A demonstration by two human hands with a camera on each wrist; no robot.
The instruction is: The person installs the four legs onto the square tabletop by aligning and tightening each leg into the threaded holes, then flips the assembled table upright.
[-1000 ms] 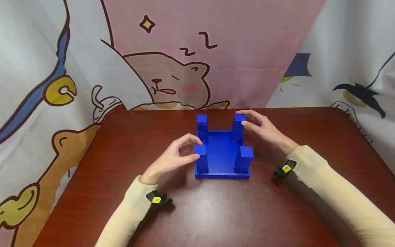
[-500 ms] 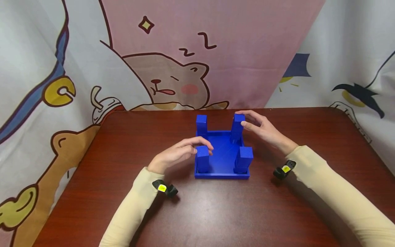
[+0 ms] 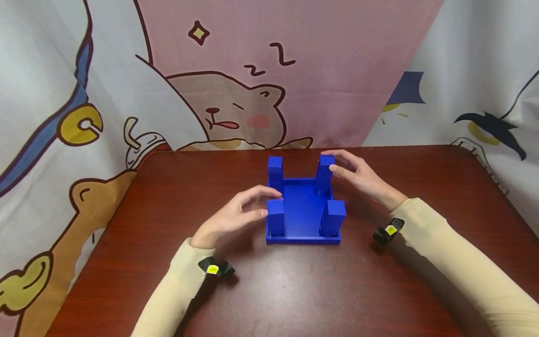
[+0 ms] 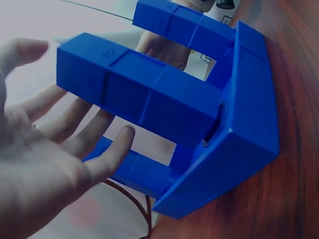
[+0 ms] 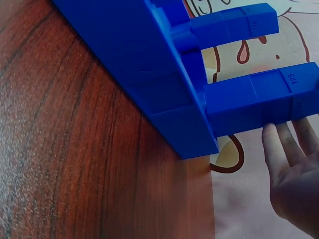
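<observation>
A blue square tray-like base (image 3: 303, 240) with a raised rim lies on the table, with several upright blue square posts at its corners. At the near left post (image 3: 276, 222), my left hand (image 3: 229, 213) has its fingers spread behind the post. In the left wrist view, the left thumb (image 4: 27, 52) stands apart from the post's end. My right hand (image 3: 364, 178) holds the far right post (image 3: 324, 175) near its top, thumb on the near side and fingers behind. The right wrist view cuts off that thumb. Neither hand touches the near right post (image 3: 333, 217) or far left post (image 3: 275, 168).
The brown wooden table (image 3: 307, 290) reaches to a cartoon-print curtain (image 3: 328, 70) behind and at both sides. A black wrist camera (image 3: 216, 268) sits on the left cuff, and another wrist camera (image 3: 388, 230) on the right cuff.
My left hand moved right over the near left post, then drew back left with thumb and fingers spread wider. That post shifted slightly at its top. My right hand kept its place.
</observation>
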